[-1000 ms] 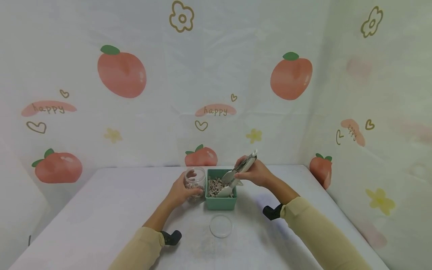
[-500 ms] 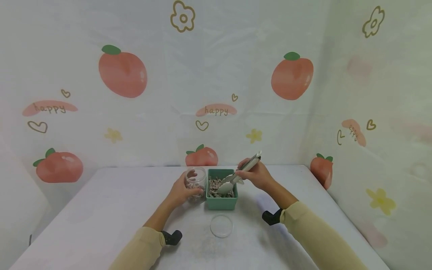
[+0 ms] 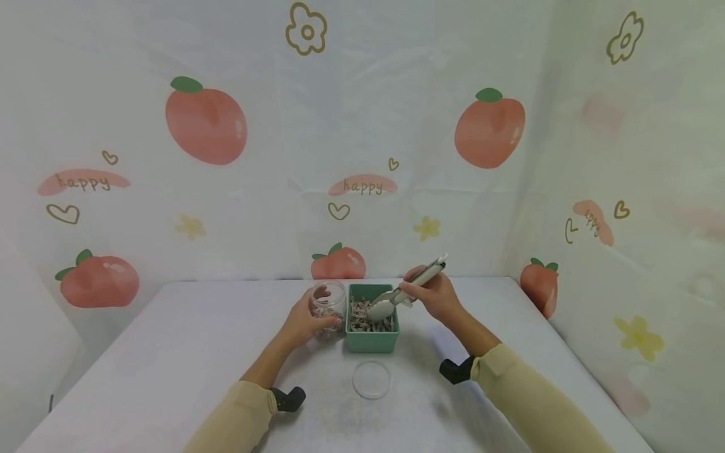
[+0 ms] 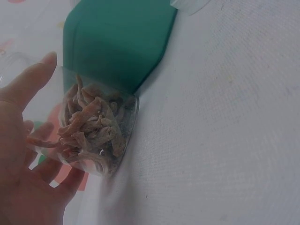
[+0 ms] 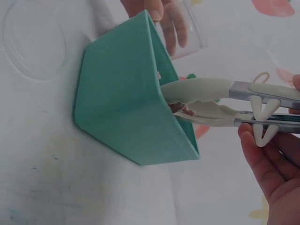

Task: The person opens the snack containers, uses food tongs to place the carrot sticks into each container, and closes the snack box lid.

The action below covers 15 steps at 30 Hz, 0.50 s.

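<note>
My left hand (image 3: 301, 322) grips an upright clear jar (image 3: 331, 302), thumb on the near side and fingers around the far side. Brownish dried strips (image 4: 91, 126) fill the lower part of the jar in the left wrist view. Beside it, almost touching, stands a green rectangular box (image 3: 371, 342) holding more such strips (image 3: 359, 308). My right hand (image 3: 440, 296) holds white-and-metal tongs (image 3: 421, 277), whose pale tips (image 5: 192, 91) reach into the box. In the right wrist view a bit of strip shows between the tips; whether they clamp it is hard to see.
A clear round lid (image 3: 371, 380) lies on the white table (image 3: 226, 352) in front of the box. Behind the table rises a white curtain (image 3: 255, 157) printed with fruit, hearts and flowers, and it continues along the right side.
The right hand has shifted slightly right and lowered the tongs to a flatter tilt. Their tips, spread apart before, have drawn together over the strips. The left hand and jar have stayed put.
</note>
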Each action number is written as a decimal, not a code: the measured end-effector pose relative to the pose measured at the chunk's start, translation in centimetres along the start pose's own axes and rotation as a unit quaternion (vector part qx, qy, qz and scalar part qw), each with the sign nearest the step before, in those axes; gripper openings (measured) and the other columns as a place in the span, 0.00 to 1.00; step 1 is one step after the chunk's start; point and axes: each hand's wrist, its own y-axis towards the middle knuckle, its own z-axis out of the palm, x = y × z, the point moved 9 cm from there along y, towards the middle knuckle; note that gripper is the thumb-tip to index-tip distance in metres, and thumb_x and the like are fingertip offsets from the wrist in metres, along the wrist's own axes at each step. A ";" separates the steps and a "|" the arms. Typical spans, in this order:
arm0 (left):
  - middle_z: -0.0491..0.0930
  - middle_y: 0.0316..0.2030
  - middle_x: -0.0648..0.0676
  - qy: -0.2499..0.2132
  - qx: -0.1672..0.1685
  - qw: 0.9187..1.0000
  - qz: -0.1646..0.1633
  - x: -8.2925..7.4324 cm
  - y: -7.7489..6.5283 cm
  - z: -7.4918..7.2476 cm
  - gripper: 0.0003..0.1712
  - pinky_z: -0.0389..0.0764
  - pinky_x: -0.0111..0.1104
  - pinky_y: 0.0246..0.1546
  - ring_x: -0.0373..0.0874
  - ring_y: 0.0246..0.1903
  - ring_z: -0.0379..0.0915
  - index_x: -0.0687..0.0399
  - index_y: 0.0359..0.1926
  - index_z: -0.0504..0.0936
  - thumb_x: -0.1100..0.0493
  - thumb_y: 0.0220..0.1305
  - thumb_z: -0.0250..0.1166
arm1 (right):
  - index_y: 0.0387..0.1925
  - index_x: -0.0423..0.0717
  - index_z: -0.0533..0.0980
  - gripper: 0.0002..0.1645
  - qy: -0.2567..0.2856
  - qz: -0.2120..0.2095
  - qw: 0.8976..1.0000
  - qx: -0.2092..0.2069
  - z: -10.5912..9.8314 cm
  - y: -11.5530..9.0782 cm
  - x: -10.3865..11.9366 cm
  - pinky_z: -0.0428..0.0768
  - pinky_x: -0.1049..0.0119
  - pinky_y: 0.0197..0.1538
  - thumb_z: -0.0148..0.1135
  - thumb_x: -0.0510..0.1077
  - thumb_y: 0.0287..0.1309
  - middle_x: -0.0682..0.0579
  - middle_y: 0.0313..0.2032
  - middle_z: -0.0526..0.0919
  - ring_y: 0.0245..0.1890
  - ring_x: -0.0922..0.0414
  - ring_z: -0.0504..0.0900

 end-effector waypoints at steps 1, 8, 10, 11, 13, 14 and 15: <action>0.72 0.62 0.54 0.001 0.000 1.000 -0.001 0.0 0.0 0.0 0.52 0.66 0.51 0.57 0.53 0.59 0.66 0.58 0.71 0.60 0.52 0.50 0.78 | 0.36 0.36 0.79 0.09 0.002 -0.003 1.000 -0.003 -0.1 0.0 0.2 0.81 0.58 0.34 0.68 0.39 0.58 0.46 0.30 0.83 0.28 0.54 0.80; 0.72 0.62 0.55 0.003 -0.002 1.000 -0.001 0.0 0.0 0.0 0.51 0.66 0.51 0.59 0.54 0.61 0.65 0.55 0.70 0.61 0.52 0.50 0.78 | 0.37 0.34 0.78 0.10 0.010 -0.009 1.000 -0.018 -1.2 0.4 1.1 0.78 0.66 0.33 0.67 0.39 0.59 0.46 0.29 0.83 0.28 0.55 0.78; 0.72 0.62 0.55 0.003 -0.001 1.000 0.000 0.0 0.0 0.0 0.50 0.65 0.51 0.59 0.54 0.62 0.65 0.55 0.70 0.61 0.52 0.50 0.78 | 0.38 0.32 0.78 0.10 0.020 -0.014 1.000 -0.016 -1.4 0.6 1.6 0.78 0.66 0.34 0.66 0.37 0.60 0.44 0.30 0.82 0.28 0.54 0.78; 0.72 0.62 0.55 0.002 -0.001 1.000 0.000 0.0 0.0 0.0 0.50 0.65 0.51 0.59 0.54 0.62 0.65 0.55 0.70 0.61 0.52 0.50 0.78 | 0.38 0.31 0.78 0.10 0.025 -0.016 0.999 -0.014 -1.4 0.7 1.9 0.78 0.65 0.34 0.66 0.36 0.60 0.42 0.30 0.82 0.28 0.53 0.78; 0.72 0.62 0.55 0.002 -0.001 1.000 0.001 -0.1 0.0 0.0 0.50 0.66 0.51 0.59 0.54 0.61 0.65 0.55 0.70 0.61 0.52 0.49 0.78 | 0.38 0.28 0.77 0.09 0.036 -0.026 0.999 -0.012 -1.5 0.6 3.1 0.79 0.65 0.34 0.65 0.33 0.60 0.39 0.31 0.82 0.28 0.53 0.78; 0.72 0.62 0.55 0.001 -0.001 1.000 0.001 -0.1 0.0 0.0 0.50 0.66 0.51 0.59 0.54 0.61 0.65 0.55 0.70 0.61 0.52 0.49 0.78 | 0.38 0.27 0.77 0.09 0.041 -0.030 0.999 -0.011 -1.5 0.6 3.7 0.79 0.64 0.34 0.64 0.33 0.59 0.37 0.31 0.82 0.27 0.52 0.78; 0.72 0.62 0.55 0.000 -0.001 1.000 0.001 -0.1 0.0 0.0 0.50 0.66 0.51 0.59 0.54 0.61 0.65 0.55 0.70 0.61 0.52 0.49 0.78 | 0.38 0.26 0.76 0.09 0.046 -0.035 0.998 -0.012 -1.6 0.6 4.3 0.79 0.64 0.34 0.64 0.32 0.59 0.36 0.31 0.82 0.27 0.52 0.78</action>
